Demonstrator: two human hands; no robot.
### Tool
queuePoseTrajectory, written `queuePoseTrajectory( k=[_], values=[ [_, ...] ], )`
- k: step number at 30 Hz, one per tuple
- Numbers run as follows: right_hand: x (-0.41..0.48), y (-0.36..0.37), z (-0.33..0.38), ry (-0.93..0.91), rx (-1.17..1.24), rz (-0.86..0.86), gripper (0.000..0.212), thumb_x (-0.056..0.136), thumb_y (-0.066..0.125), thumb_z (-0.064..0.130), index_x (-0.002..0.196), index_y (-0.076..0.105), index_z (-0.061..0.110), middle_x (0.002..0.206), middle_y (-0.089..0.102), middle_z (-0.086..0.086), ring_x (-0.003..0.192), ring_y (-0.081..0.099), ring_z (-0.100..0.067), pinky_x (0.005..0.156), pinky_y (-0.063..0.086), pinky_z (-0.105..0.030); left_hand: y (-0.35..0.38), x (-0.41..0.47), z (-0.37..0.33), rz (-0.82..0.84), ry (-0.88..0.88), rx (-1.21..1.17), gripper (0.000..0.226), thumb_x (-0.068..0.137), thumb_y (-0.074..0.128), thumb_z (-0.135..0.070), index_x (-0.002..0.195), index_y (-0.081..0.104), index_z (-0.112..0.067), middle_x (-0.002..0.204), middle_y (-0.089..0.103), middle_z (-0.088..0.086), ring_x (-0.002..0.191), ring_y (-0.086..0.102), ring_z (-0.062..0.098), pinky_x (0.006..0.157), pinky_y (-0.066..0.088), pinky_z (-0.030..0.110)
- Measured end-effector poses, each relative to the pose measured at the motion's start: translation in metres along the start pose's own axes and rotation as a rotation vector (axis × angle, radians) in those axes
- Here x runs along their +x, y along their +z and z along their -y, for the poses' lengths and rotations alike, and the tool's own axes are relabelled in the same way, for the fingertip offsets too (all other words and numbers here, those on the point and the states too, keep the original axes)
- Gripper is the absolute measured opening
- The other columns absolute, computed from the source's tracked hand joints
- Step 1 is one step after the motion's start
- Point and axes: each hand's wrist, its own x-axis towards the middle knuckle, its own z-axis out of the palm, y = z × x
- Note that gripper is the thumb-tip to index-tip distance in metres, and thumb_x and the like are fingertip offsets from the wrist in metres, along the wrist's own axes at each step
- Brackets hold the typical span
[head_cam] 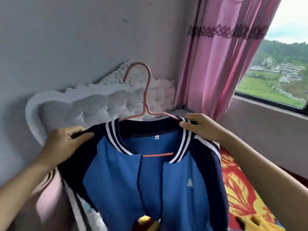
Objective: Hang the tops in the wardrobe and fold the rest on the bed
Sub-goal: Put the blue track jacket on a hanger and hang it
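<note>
— Where is the jacket [150, 189]?
— Held up between the two hands, front open, on a pink hanger [144, 97]. The hook stands up above both hands, and the orange bar shows inside the neck, lower than the knuckles.
— What is the left hand [66, 142] doing?
— Its fingers are curled round the dark navy shoulder, thumb on top, gripping the cloth.
— And the right hand [201, 127]?
— It pinches the striped collar edge at the other shoulder, right where the hanger's arm goes under the cloth.
— What lies around them?
— Below the right hand and forearm, the bed [241, 189] with its red and yellow cover. Beyond the left hand, a white tufted headboard [83, 105]. Above the right hand, a pink curtain [216, 55], with the window [283, 72] further to its right.
</note>
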Motion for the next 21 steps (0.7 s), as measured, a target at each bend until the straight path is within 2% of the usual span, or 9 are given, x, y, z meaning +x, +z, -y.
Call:
queuePoseTrajectory(
  k=[4, 8, 10, 11, 12, 14, 16, 18, 21],
  values=[
    [0.032, 0.044, 0.045, -0.116, 0.116, 0.155, 0.038, 0.092, 0.057, 0.022, 0.061, 0.040, 0.009, 0.049, 0.029, 0.012, 0.045, 0.028, -0.004, 0.048, 0.025, -0.016, -0.063, -0.052, 0.018, -0.130, -0.205, 0.017, 0.022, 0.083, 0.068, -0.022, 0.067, 0.068, -0.037, 0.057, 0.065, -0.007, 0.048, 0.055, 0.003, 0.047, 0.040, 0.013],
    [0.055, 0.094, 0.100, -0.181, 0.276, 0.355, 0.045, 0.091, 0.060, 0.025, 0.058, 0.033, 0.012, 0.047, 0.029, 0.014, 0.045, 0.026, -0.002, 0.049, 0.024, -0.016, -0.131, -0.106, 0.026, -0.304, -0.362, 0.039, 0.019, 0.082, 0.070, -0.020, 0.072, 0.070, -0.036, 0.068, 0.070, -0.005, 0.058, 0.062, 0.011, 0.056, 0.048, 0.021],
    [0.059, 0.114, 0.134, -0.214, 0.334, 0.519, 0.058, 0.075, 0.072, 0.045, 0.063, 0.040, -0.003, 0.061, 0.036, -0.003, 0.058, 0.035, -0.014, 0.061, 0.029, -0.027, -0.164, -0.135, 0.031, -0.354, -0.414, 0.058, 0.016, 0.081, 0.070, -0.019, 0.072, 0.072, -0.032, 0.070, 0.071, -0.002, 0.062, 0.065, 0.015, 0.056, 0.051, 0.026],
    [0.059, 0.123, 0.150, -0.230, 0.340, 0.576, 0.069, 0.064, 0.075, 0.053, 0.067, 0.044, -0.008, 0.066, 0.039, -0.006, 0.062, 0.039, -0.017, 0.064, 0.030, -0.030, -0.178, -0.149, 0.031, -0.382, -0.421, 0.064, 0.017, 0.081, 0.070, -0.017, 0.072, 0.072, -0.031, 0.070, 0.071, -0.003, 0.062, 0.066, 0.013, 0.056, 0.051, 0.024],
    [0.059, 0.134, 0.170, -0.254, 0.339, 0.626, 0.072, 0.057, 0.078, 0.052, 0.070, 0.046, -0.012, 0.067, 0.040, -0.010, 0.063, 0.046, -0.019, 0.065, 0.033, -0.034, -0.195, -0.165, 0.033, -0.416, -0.413, 0.084, 0.020, 0.081, 0.070, -0.013, 0.073, 0.072, -0.031, 0.068, 0.071, -0.006, 0.059, 0.064, 0.006, 0.055, 0.050, 0.019],
    [0.058, 0.155, 0.201, -0.283, 0.340, 0.716, 0.061, 0.054, 0.076, 0.037, 0.075, 0.055, -0.016, 0.066, 0.047, -0.022, 0.073, 0.061, -0.031, 0.071, 0.043, -0.040, -0.221, -0.189, 0.038, -0.472, -0.416, 0.128, 0.022, 0.081, 0.069, -0.009, 0.071, 0.071, -0.029, 0.060, 0.068, -0.012, 0.050, 0.057, -0.003, 0.050, 0.043, 0.010],
    [0.052, 0.184, 0.240, -0.294, 0.363, 0.822, 0.039, 0.053, 0.071, 0.031, 0.076, 0.067, 0.000, 0.069, 0.062, -0.013, 0.072, 0.063, -0.023, 0.070, 0.047, -0.030, -0.253, -0.215, 0.042, -0.546, -0.439, 0.168, 0.021, 0.081, 0.069, -0.010, 0.065, 0.069, -0.024, 0.057, 0.065, -0.009, 0.047, 0.053, -0.004, 0.048, 0.038, 0.009],
    [0.040, 0.216, 0.288, -0.410, 0.342, 0.875, 0.016, 0.068, 0.066, 0.031, 0.076, 0.064, 0.017, 0.070, 0.059, 0.005, 0.070, 0.055, -0.009, 0.070, 0.042, -0.024, -0.288, -0.243, 0.048, -0.629, -0.446, 0.248, 0.023, 0.080, 0.071, -0.014, 0.062, 0.067, -0.025, 0.062, 0.064, -0.004, 0.051, 0.053, -0.006, 0.050, 0.035, 0.007],
    [0.023, 0.254, 0.350, -0.550, 0.282, 0.865, 0.017, 0.094, 0.054, 0.029, 0.086, 0.060, 0.015, 0.076, 0.052, 0.009, 0.072, 0.047, -0.001, 0.077, 0.038, -0.019, -0.333, -0.275, 0.052, -0.682, -0.472, 0.377, 0.021, 0.080, 0.071, -0.019, 0.062, 0.062, -0.025, 0.074, 0.062, 0.004, 0.063, 0.054, 0.001, 0.057, 0.035, 0.007]
  ],
)
